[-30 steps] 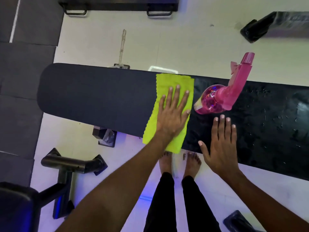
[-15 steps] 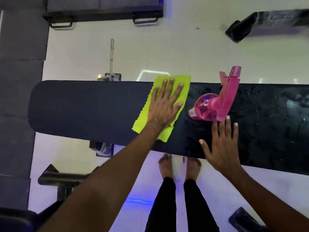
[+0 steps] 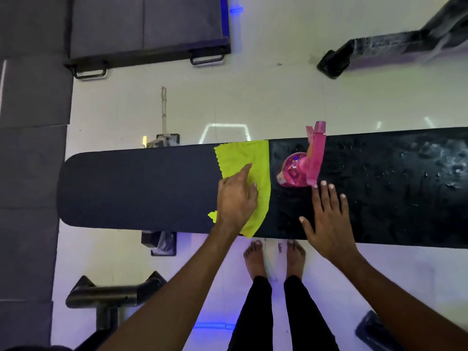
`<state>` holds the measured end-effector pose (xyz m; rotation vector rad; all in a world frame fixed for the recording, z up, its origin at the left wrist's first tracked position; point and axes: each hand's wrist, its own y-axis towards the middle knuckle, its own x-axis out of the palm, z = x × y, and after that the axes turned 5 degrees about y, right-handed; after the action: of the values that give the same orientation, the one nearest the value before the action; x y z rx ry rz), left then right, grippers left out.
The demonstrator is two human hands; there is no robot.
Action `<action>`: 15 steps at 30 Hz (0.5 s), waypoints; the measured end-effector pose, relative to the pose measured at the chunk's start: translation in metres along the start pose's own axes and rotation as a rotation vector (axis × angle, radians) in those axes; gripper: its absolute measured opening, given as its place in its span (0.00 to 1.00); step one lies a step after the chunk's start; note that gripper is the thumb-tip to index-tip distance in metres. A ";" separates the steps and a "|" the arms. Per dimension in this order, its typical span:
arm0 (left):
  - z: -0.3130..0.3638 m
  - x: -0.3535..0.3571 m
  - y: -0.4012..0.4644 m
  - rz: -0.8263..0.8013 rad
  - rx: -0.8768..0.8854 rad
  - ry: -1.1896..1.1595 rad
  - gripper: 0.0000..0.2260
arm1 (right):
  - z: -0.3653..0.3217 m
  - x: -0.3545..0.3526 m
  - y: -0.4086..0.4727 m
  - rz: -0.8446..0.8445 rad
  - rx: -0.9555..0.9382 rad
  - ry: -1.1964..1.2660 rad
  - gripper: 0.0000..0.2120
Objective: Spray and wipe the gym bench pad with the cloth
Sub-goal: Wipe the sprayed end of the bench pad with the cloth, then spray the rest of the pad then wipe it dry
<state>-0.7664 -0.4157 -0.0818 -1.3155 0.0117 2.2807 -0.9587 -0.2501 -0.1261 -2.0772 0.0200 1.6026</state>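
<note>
The long black bench pad (image 3: pixel 141 191) runs left to right across the view; its right part carries wet droplets. A yellow-green cloth (image 3: pixel 245 158) lies across the pad near its middle. My left hand (image 3: pixel 236 198) presses on the cloth's near half, fingers bunching the fabric. A pink spray bottle (image 3: pixel 301 168) lies on its side on the pad just right of the cloth. My right hand (image 3: pixel 329 219) rests flat on the pad with fingers spread, its fingertips just below the bottle.
My bare feet (image 3: pixel 274 257) stand on the pale floor right under the pad's near edge. A black metal frame tube (image 3: pixel 106 297) sits at lower left. Dark floor mats (image 3: pixel 30 173) line the left side; another machine's foot (image 3: pixel 334 64) is at upper right.
My left hand has pulled back toward the pad's near edge and its fingers have curled, bunching the cloth. My right hand stays flat beside the bottle.
</note>
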 end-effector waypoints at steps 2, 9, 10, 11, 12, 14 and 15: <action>0.014 -0.018 -0.010 0.041 0.030 -0.110 0.28 | 0.001 -0.003 -0.003 -0.027 0.024 0.018 0.40; 0.069 -0.039 -0.014 0.012 0.264 -0.266 0.46 | 0.028 -0.009 -0.015 -0.039 0.179 0.038 0.40; 0.077 -0.037 -0.011 0.004 0.264 -0.287 0.47 | 0.035 -0.010 -0.017 -0.046 0.175 0.034 0.40; 0.085 -0.035 -0.007 0.002 0.257 -0.312 0.48 | 0.041 -0.011 -0.018 -0.054 0.169 0.034 0.40; 0.092 -0.032 -0.003 0.009 0.250 -0.333 0.47 | 0.047 -0.011 -0.020 -0.057 0.168 0.041 0.40; 0.105 -0.024 0.002 0.058 0.236 -0.336 0.41 | 0.060 -0.009 -0.022 -0.045 0.175 0.059 0.40; 0.111 -0.019 0.003 0.091 0.223 -0.320 0.37 | 0.068 -0.008 -0.022 -0.037 0.183 0.069 0.40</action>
<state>-0.8501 -0.3985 -0.0082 -0.8453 0.2130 2.4592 -1.0150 -0.2060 -0.1214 -1.9787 0.1454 1.4496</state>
